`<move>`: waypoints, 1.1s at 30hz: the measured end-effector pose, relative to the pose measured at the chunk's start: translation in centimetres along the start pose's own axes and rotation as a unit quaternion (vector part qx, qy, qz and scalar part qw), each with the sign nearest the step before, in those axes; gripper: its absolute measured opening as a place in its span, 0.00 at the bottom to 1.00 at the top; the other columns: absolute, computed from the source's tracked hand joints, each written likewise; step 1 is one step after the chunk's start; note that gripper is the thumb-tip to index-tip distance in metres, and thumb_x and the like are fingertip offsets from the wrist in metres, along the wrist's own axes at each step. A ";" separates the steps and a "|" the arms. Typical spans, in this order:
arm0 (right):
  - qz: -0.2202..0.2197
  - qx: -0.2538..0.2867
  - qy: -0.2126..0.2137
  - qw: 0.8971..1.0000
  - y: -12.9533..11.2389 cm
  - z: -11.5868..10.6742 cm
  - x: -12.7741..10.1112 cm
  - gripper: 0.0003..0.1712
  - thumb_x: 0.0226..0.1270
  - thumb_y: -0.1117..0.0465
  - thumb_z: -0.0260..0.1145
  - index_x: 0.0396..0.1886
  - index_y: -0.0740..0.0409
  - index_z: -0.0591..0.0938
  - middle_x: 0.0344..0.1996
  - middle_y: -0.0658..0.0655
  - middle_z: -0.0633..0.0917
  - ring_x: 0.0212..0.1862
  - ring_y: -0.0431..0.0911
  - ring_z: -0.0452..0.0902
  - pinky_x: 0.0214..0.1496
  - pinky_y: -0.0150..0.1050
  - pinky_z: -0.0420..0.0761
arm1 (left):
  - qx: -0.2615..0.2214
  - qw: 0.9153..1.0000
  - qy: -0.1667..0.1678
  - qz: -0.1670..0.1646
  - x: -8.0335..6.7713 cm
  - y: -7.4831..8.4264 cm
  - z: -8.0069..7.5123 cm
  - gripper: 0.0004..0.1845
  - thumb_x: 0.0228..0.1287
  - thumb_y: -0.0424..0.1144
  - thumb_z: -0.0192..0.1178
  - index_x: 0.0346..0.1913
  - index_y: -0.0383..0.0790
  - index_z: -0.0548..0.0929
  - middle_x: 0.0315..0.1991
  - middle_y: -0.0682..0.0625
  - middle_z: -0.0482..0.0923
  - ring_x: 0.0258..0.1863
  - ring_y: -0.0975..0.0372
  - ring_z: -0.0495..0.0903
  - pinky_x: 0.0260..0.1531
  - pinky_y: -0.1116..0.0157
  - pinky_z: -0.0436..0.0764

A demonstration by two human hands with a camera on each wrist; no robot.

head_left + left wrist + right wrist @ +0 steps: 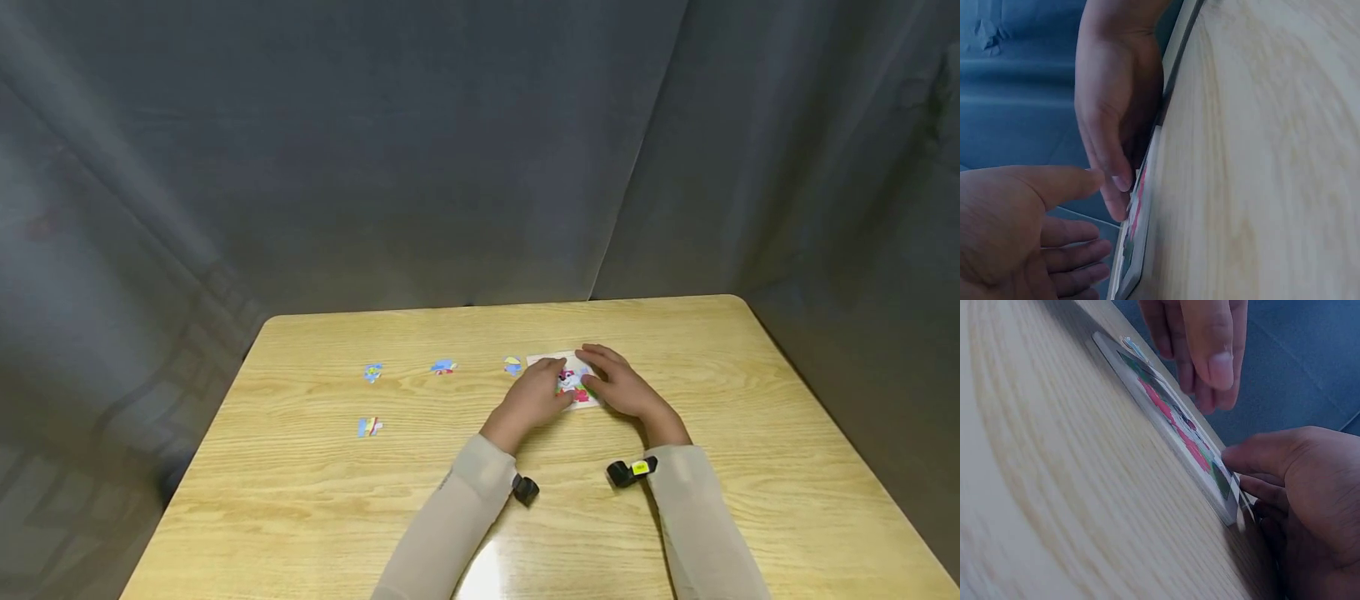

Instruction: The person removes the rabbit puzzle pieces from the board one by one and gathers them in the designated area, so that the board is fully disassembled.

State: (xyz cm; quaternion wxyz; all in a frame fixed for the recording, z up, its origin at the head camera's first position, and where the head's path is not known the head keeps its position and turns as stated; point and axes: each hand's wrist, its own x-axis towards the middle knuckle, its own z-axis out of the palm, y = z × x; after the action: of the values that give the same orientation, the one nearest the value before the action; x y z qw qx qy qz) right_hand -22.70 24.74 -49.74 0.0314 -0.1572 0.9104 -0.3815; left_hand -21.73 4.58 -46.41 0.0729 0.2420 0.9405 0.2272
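At the left of the wooden counter (315, 500) lie loose puzzle pieces: one blue piece (372, 372) far back, another (369, 427) nearer the person, then a third (443, 367) and a fourth (513, 365) just beside the puzzle board (577, 398); their pictures are too small to read. The left hand (534, 395) rests on the board's left side, fingers relaxed and nearly straight, holding nothing that can be seen. The board lies flat right of centre, its printed face mostly hidden under both hands; only red, white and green patches show. The right hand (620, 385) lies on its right edge, fingers loosely extended; in the right wrist view the fingers (1260, 487) reach the board's corner, though whether they pinch it is unclear.
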 end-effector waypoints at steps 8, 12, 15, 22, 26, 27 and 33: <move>-0.002 0.003 0.009 1.000 -0.2 0.2 0.0 0.26 0.75 0.62 0.56 0.70 0.62 0.68 0.72 0.64 0.60 0.74 0.62 0.47 0.70 0.65 0.50 | 0.036 0.999 -0.009 -0.011 0.8 0.0 1.0 0.34 0.70 0.51 0.57 0.72 0.38 0.65 0.70 0.47 0.65 0.69 0.58 0.64 0.65 0.64 0.67; 0.002 0.008 0.013 1.000 -0.2 0.4 0.0 0.26 0.75 0.60 0.57 0.69 0.62 0.69 0.72 0.64 0.60 0.73 0.63 0.47 0.69 0.66 0.51 | 0.056 0.998 -0.007 -0.012 1.0 0.1 1.3 0.33 0.70 0.52 0.57 0.72 0.38 0.66 0.70 0.46 0.65 0.68 0.57 0.65 0.64 0.63 0.68; 0.000 0.009 0.016 1.000 -0.2 0.3 0.0 0.26 0.75 0.59 0.58 0.69 0.63 0.69 0.72 0.65 0.60 0.73 0.63 0.48 0.69 0.65 0.51 | 0.067 0.998 0.002 -0.010 1.0 0.0 1.3 0.33 0.70 0.52 0.57 0.71 0.37 0.66 0.69 0.46 0.66 0.68 0.57 0.66 0.64 0.64 0.68; 0.004 0.010 0.021 1.000 0.0 0.0 0.2 0.24 0.74 0.60 0.58 0.67 0.59 0.72 0.71 0.63 0.61 0.73 0.63 0.48 0.69 0.66 0.52 | 0.069 0.997 0.014 0.000 1.4 -0.3 1.5 0.31 0.68 0.47 0.61 0.70 0.39 0.69 0.68 0.49 0.68 0.66 0.60 0.67 0.63 0.67 0.68; -0.001 0.005 0.027 1.000 0.2 0.2 0.3 0.22 0.73 0.62 0.59 0.65 0.59 0.75 0.71 0.63 0.62 0.72 0.63 0.49 0.69 0.66 0.52 | 0.076 0.997 0.008 0.001 1.4 -0.5 1.4 0.29 0.67 0.46 0.63 0.68 0.40 0.72 0.67 0.50 0.68 0.66 0.60 0.67 0.64 0.67 0.67; -0.004 0.005 0.030 1.000 0.2 0.3 0.3 0.22 0.72 0.63 0.59 0.64 0.60 0.76 0.70 0.64 0.63 0.72 0.63 0.50 0.69 0.66 0.52 | 0.080 0.997 0.008 0.003 1.4 -0.6 1.3 0.28 0.67 0.46 0.63 0.67 0.40 0.73 0.67 0.49 0.68 0.66 0.60 0.67 0.65 0.67 0.66; -0.003 0.002 0.043 0.999 0.2 0.4 0.4 0.20 0.71 0.62 0.61 0.61 0.60 0.77 0.69 0.64 0.65 0.72 0.63 0.52 0.69 0.65 0.53 | 0.088 0.996 0.004 0.011 1.3 -0.7 1.3 0.28 0.66 0.46 0.63 0.66 0.39 0.74 0.68 0.50 0.68 0.66 0.61 0.67 0.65 0.68 0.64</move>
State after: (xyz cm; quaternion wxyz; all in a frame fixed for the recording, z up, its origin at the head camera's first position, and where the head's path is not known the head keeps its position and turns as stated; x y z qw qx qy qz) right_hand -23.07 24.53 -50.15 -0.0089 -0.1435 0.9094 -0.3903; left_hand -22.88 5.17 -47.88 0.0448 0.2572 0.9543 0.1455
